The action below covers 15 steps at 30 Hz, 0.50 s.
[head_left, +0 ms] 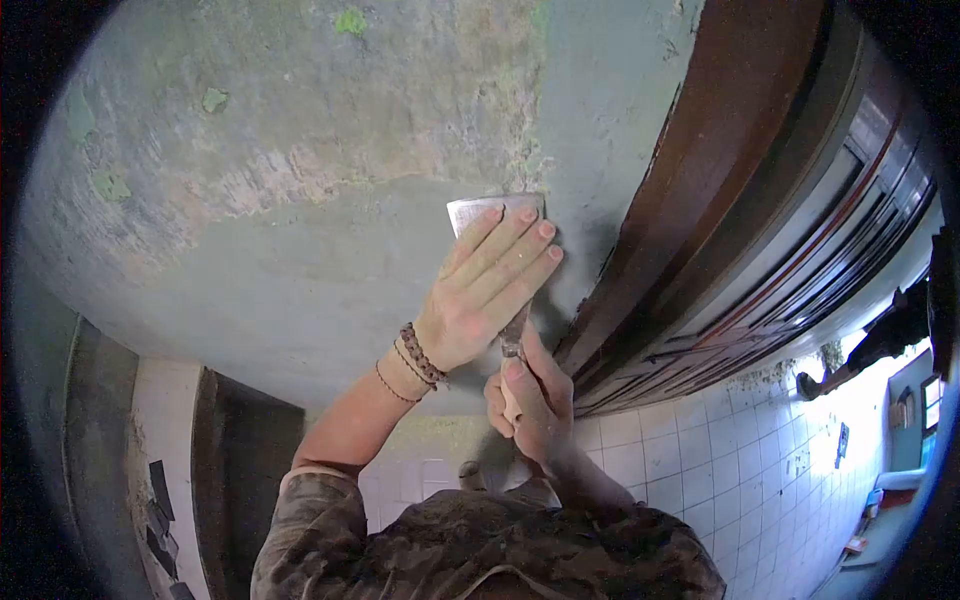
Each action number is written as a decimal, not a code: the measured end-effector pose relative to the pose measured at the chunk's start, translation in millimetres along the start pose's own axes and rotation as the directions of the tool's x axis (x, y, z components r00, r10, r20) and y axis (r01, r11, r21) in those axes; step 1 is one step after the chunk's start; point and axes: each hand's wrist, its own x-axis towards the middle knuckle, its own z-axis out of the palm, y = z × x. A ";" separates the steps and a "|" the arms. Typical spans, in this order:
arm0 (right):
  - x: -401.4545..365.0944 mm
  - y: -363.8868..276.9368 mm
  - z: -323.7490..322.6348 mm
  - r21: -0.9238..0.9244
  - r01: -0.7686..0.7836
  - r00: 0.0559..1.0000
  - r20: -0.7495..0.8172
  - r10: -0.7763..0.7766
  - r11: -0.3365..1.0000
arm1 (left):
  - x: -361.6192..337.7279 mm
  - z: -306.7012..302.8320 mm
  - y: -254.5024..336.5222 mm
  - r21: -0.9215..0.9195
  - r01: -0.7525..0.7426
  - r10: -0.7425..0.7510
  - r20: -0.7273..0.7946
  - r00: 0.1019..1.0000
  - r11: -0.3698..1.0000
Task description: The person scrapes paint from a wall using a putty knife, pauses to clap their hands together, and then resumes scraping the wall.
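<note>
A paint scraper with a wide metal blade lies against the wall, its blade edge pointing upward. My right hand is wrapped round its pale handle, low beside the dark wooden frame. Flat over the blade rests my left hand, fingers stretched out and pointing up to the right, holding nothing in its grasp. Much of the blade is hidden under those fingers. Just above the blade edge, smooth grey-green paint meets a rough, worn patch with paler plaster showing.
To the right runs a brown wooden frame beside a dark panelled door or shutter. White floor tiles spread below. A dark doorway is at lower left. Part of another person, a dark-clothed leg, shows at the far right.
</note>
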 end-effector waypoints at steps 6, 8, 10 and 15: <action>0.3 -7.6 -3.4 -0.011 -0.006 0.997 0.078 0.007 1.000 | 3.0 3.5 -1.4 0.012 -0.012 0.013 -0.033 0.999 1.000; -2.5 -16.9 2.9 -0.045 -0.077 0.993 0.083 0.080 0.996 | 3.1 0.2 -2.6 -0.019 -0.009 0.009 -0.009 1.000 1.000; -3.1 -10.4 -4.5 -0.081 -0.056 0.994 0.094 0.064 0.995 | -6.2 1.8 2.4 0.017 0.012 -0.012 -0.022 1.000 1.000; -4.8 -8.5 -11.5 -0.073 -0.029 0.993 0.109 0.037 0.997 | -2.0 4.1 4.6 0.018 0.018 -0.018 0.005 1.000 1.000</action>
